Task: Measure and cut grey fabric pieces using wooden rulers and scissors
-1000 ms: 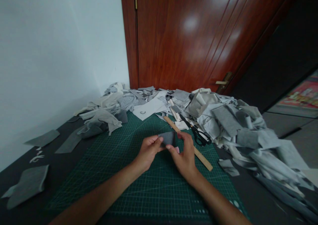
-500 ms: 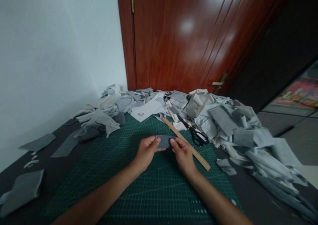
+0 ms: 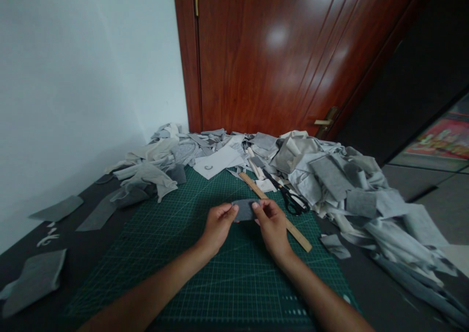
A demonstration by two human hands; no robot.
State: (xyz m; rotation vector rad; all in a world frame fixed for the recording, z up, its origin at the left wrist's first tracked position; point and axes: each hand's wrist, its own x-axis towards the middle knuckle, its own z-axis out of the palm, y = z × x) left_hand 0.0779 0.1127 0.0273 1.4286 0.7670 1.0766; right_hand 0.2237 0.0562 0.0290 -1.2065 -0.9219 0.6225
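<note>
A small grey piece of fabric [image 3: 245, 209] is stretched between my two hands, above the middle of the green cutting mat [image 3: 220, 283]. My left hand [image 3: 220, 224] pinches its left end, thumb on top. At the right end, my right hand [image 3: 271, 224] pinches it the same way. Beyond and partly behind my right hand, a wooden ruler [image 3: 299, 235] lies aslant on the mat. Black-handled scissors [image 3: 291, 201] rest just right of the ruler. The fingers under the fabric are mostly hidden.
Heaps of grey and white fabric scraps [image 3: 330, 176] line the back and right of the dark table. Another pile [image 3: 146, 178] lies at the left. White paper [image 3: 218, 162] sits at the mat's far edge. A folded grey cloth [image 3: 34, 280] lies at the near left.
Both hands still hold the grey fabric piece; the fingers have shifted slightly on it. The whole view has moved a few pixels.
</note>
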